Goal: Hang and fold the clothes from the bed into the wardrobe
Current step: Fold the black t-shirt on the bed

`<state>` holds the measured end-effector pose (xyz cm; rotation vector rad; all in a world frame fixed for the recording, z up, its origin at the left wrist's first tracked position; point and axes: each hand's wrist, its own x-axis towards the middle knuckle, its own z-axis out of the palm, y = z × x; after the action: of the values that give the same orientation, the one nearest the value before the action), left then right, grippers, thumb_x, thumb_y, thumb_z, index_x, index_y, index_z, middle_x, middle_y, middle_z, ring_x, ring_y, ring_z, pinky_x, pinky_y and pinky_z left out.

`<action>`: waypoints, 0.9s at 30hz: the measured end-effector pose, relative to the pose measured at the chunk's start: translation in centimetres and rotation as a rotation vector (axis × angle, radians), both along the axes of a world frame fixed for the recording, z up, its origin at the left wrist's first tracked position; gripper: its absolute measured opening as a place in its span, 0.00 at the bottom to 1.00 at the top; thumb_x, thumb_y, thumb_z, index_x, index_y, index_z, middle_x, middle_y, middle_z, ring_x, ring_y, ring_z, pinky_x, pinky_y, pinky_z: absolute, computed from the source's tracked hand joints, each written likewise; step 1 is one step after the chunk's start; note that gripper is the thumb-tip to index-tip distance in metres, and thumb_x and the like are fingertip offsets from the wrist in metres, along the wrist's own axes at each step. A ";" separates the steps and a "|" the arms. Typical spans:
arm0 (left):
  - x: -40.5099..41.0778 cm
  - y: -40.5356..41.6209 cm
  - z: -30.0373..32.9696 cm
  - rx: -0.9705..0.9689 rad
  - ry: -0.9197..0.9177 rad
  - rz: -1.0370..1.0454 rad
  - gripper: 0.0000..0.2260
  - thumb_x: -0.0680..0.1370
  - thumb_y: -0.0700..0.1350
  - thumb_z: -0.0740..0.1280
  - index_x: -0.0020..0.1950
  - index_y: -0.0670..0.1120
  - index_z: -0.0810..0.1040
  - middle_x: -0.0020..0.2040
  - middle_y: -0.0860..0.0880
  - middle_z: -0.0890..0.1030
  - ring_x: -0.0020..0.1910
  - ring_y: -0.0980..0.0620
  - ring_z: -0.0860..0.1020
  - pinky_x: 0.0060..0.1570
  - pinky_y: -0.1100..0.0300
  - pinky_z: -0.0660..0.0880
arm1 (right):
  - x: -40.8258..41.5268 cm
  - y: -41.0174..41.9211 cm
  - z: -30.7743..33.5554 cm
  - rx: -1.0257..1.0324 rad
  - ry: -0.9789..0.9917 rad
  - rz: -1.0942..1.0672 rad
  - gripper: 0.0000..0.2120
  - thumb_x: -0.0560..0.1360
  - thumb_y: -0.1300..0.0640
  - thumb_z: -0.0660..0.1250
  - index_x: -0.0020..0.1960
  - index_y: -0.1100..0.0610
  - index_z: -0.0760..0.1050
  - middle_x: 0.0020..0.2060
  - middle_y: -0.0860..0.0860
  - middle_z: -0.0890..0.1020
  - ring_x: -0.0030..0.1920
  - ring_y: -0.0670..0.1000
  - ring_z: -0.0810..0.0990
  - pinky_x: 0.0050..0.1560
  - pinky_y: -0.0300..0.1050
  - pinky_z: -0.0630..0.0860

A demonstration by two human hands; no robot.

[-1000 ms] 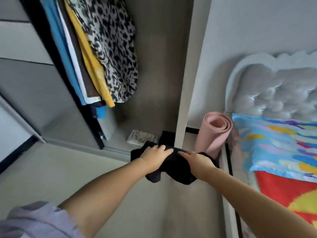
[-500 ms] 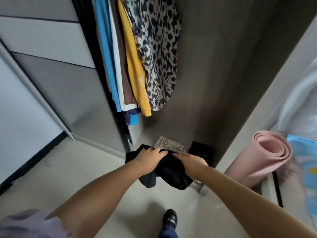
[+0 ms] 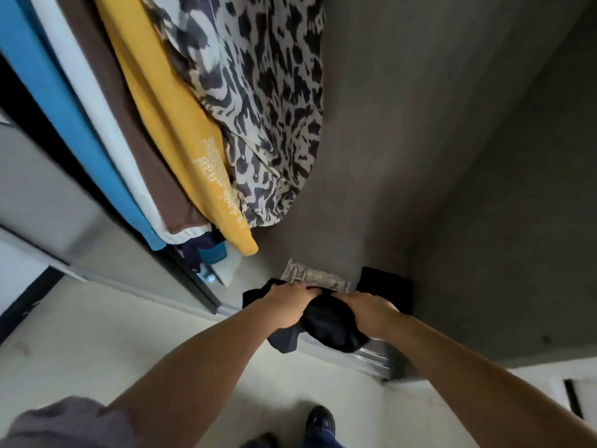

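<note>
Pale floor runs up to the open wardrobe. At its threshold, both the left hand and the right hand curl over a bundled black garment, gripping it. Just beyond lie a patterned folded cloth and another dark piece. Farther up hang yellow and animal-print clothes.

I see the wardrobe ahead of me, its rail clothes hanging in its left part. On the wardrobe floor lie a folded cloth and, right of it, a folded garment. Before those, over the wardrobe's door track, my left hand and right hand hold a bundled garment between them.
</note>
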<state>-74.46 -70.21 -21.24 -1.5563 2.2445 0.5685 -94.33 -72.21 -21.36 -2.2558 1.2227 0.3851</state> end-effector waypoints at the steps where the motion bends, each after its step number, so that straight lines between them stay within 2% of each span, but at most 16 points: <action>1: 0.3 -1.6 -1.6 0.000 -0.001 -0.009 0.27 0.77 0.39 0.61 0.75 0.55 0.60 0.66 0.44 0.71 0.59 0.39 0.75 0.57 0.43 0.73 | 0.3 -1.5 -1.6 0.001 0.013 -0.008 0.26 0.79 0.54 0.56 0.75 0.42 0.59 0.70 0.48 0.71 0.68 0.53 0.71 0.64 0.44 0.69; 5: 0.9 -7.9 -8.4 -0.044 -0.029 -0.085 0.26 0.79 0.39 0.60 0.75 0.52 0.60 0.67 0.42 0.70 0.60 0.38 0.74 0.56 0.47 0.73 | 0.9 -7.3 -9.2 -0.028 0.091 -0.026 0.27 0.81 0.57 0.54 0.77 0.44 0.54 0.73 0.51 0.67 0.69 0.56 0.69 0.66 0.48 0.68; 9: 1.1 -14.2 -15.7 -0.129 0.049 -0.114 0.22 0.81 0.41 0.57 0.75 0.51 0.62 0.67 0.43 0.71 0.61 0.41 0.74 0.56 0.49 0.73 | 1.4 -13.3 -18.0 -0.101 0.114 -0.060 0.21 0.83 0.55 0.52 0.76 0.48 0.57 0.70 0.52 0.70 0.68 0.55 0.70 0.69 0.48 0.65; 11: 1.1 -17.3 -19.6 -0.201 0.027 -0.116 0.21 0.82 0.44 0.55 0.75 0.51 0.61 0.70 0.44 0.69 0.64 0.41 0.72 0.60 0.47 0.71 | 1.6 -16.4 -21.7 -0.174 0.133 -0.090 0.22 0.84 0.55 0.52 0.76 0.48 0.57 0.68 0.52 0.71 0.67 0.55 0.71 0.68 0.48 0.66; 13: 1.1 -19.9 -23.4 -0.290 -0.028 -0.088 0.21 0.83 0.47 0.53 0.76 0.53 0.58 0.74 0.44 0.63 0.69 0.40 0.66 0.64 0.43 0.67 | 1.8 -19.1 -24.8 -0.265 0.198 -0.086 0.24 0.84 0.55 0.51 0.78 0.49 0.50 0.72 0.53 0.66 0.68 0.56 0.69 0.69 0.50 0.65; 15: 1.2 -22.0 -27.3 -0.367 -0.093 -0.069 0.24 0.83 0.46 0.54 0.78 0.55 0.53 0.76 0.44 0.57 0.72 0.37 0.60 0.66 0.36 0.62 | 2.0 -20.9 -27.9 -0.318 0.233 -0.113 0.28 0.82 0.57 0.54 0.79 0.47 0.46 0.75 0.53 0.61 0.70 0.59 0.67 0.69 0.59 0.64; 17: 1.5 -23.7 -31.6 -0.408 -0.123 -0.065 0.29 0.82 0.45 0.58 0.78 0.55 0.48 0.77 0.42 0.55 0.73 0.35 0.57 0.67 0.32 0.57 | 2.4 -21.8 -31.5 -0.352 0.215 -0.200 0.34 0.80 0.58 0.60 0.78 0.44 0.44 0.77 0.53 0.56 0.72 0.61 0.62 0.70 0.67 0.59; 19: 2.0 -24.6 -36.3 -0.459 -0.146 -0.066 0.36 0.79 0.44 0.64 0.78 0.55 0.44 0.78 0.42 0.52 0.74 0.35 0.54 0.68 0.31 0.52 | 3.0 -21.9 -36.0 -0.386 0.208 -0.241 0.40 0.78 0.62 0.63 0.78 0.42 0.41 0.77 0.54 0.52 0.75 0.62 0.55 0.71 0.68 0.55; 21: 2.3 -24.4 -41.1 -0.423 -0.171 -0.070 0.40 0.77 0.44 0.66 0.78 0.56 0.41 0.79 0.43 0.47 0.76 0.35 0.49 0.68 0.31 0.47 | 3.5 -21.2 -41.0 -0.366 0.212 -0.247 0.43 0.77 0.63 0.64 0.78 0.43 0.39 0.78 0.54 0.49 0.76 0.62 0.51 0.71 0.68 0.52; 24: 2.6 -21.5 -49.5 -0.329 -0.182 -0.045 0.37 0.79 0.47 0.62 0.77 0.58 0.39 0.79 0.45 0.41 0.76 0.35 0.43 0.67 0.29 0.41 | 3.9 -18.3 -48.9 -0.292 0.217 -0.246 0.44 0.77 0.62 0.63 0.77 0.42 0.37 0.78 0.53 0.45 0.77 0.62 0.45 0.72 0.68 0.48; 27: 3.3 -17.5 -55.9 -0.347 -0.142 0.016 0.36 0.79 0.44 0.60 0.76 0.62 0.39 0.78 0.48 0.38 0.76 0.36 0.42 0.66 0.28 0.44 | 4.1 -14.9 -54.9 -0.164 0.205 -0.214 0.45 0.78 0.58 0.62 0.74 0.38 0.29 0.75 0.51 0.31 0.73 0.63 0.29 0.69 0.72 0.41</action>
<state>-71.14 -87.70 -77.15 -1.7138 2.3108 0.0679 -90.20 -87.09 -76.26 -2.2320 1.6388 0.4562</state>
